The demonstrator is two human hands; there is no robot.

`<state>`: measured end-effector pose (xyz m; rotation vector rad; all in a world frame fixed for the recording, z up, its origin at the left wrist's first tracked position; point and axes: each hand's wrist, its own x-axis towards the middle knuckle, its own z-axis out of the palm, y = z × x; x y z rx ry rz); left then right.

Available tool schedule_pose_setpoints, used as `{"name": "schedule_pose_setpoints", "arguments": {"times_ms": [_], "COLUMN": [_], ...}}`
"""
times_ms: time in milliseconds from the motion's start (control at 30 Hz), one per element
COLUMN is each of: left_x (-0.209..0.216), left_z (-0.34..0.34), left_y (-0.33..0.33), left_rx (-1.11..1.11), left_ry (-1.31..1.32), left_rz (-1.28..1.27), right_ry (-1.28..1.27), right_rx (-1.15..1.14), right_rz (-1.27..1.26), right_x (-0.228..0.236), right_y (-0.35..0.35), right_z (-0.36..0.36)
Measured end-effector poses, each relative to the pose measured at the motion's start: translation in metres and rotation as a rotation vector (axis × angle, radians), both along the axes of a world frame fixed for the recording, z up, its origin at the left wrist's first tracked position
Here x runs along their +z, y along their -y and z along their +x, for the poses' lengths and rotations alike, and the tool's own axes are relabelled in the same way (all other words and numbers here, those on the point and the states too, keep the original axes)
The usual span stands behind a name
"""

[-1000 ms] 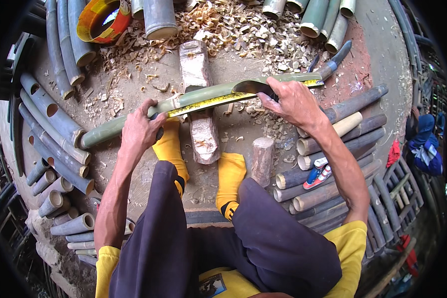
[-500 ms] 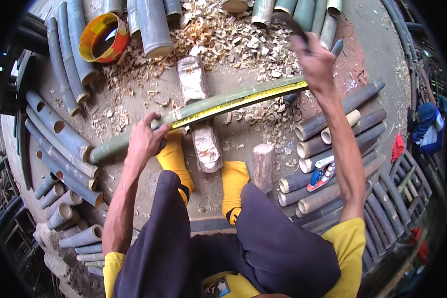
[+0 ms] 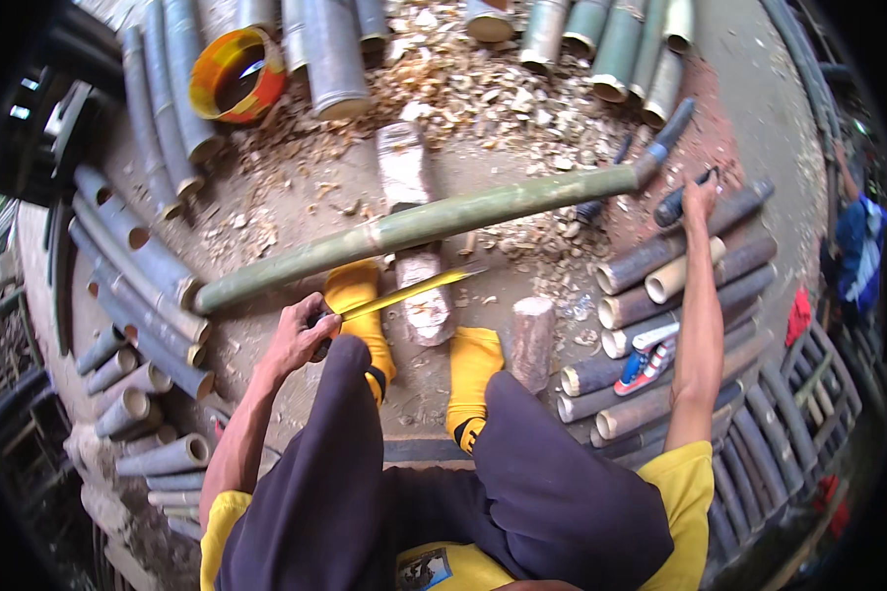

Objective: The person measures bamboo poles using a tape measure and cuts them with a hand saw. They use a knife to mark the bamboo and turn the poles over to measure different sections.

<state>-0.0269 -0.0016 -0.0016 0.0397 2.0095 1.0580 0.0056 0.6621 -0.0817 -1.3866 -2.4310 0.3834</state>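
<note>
My left hand [image 3: 304, 330] is closed around a dark tape measure, mostly hidden by the fingers. Its yellow blade [image 3: 404, 295] sticks out to the right, over my left foot and in front of the wooden block [image 3: 427, 307], and its tip is blurred. A long green bamboo pole [image 3: 473, 210] rests across the block, its left end by the bamboo pieces at the left. Off to the right, my right hand [image 3: 700, 195] is closed on a dark, elongated object [image 3: 671, 205] above the stacked bamboo. What kind of object it is, I cannot make out.
Wood shavings [image 3: 483, 94] cover the far ground. An orange-yellow ring [image 3: 237, 75] lies far left among bamboo lengths. A short log [image 3: 533, 343] stands beside my right foot. Bamboo pieces [image 3: 650, 419] lie stacked at right, with a red-and-blue item [image 3: 647, 364] on them.
The tape blade has come off the pole and grown shorter. My left hand has left the pole, moving nearer my knee. My right hand has swung down and right with a dark object.
</note>
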Motion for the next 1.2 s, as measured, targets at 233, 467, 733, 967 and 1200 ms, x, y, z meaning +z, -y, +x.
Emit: {"name": "schedule_pose_setpoints", "arguments": {"times_ms": [233, 467, 733, 967, 1200], "left_x": [-0.039, -0.022, -0.034, -0.064, -0.069], "left_z": [0.042, 0.029, -0.072, -0.056, -0.062], "left_y": [0.093, 0.047, -0.016, -0.060, -0.051], "left_rx": [0.099, -0.134, -0.422, -0.369, -0.436], "left_ry": [-0.088, -0.946, -0.416, -1.089, -1.194], "left_rz": [-0.217, -0.318, -0.312, -0.400, -0.487], "right_ry": [0.112, -0.411, 0.501, 0.080, 0.025], "right_rx": [-0.114, 0.037, 0.788, 0.723, 0.708], "right_rz": [-0.067, -0.019, -0.718, -0.716, -0.698], "right_x": [-0.041, 0.014, 0.067, 0.017, 0.084], "right_y": [0.010, 0.098, 0.401, 0.420, 0.385], "right_z": [-0.010, 0.041, 0.063, 0.071, 0.103]}}
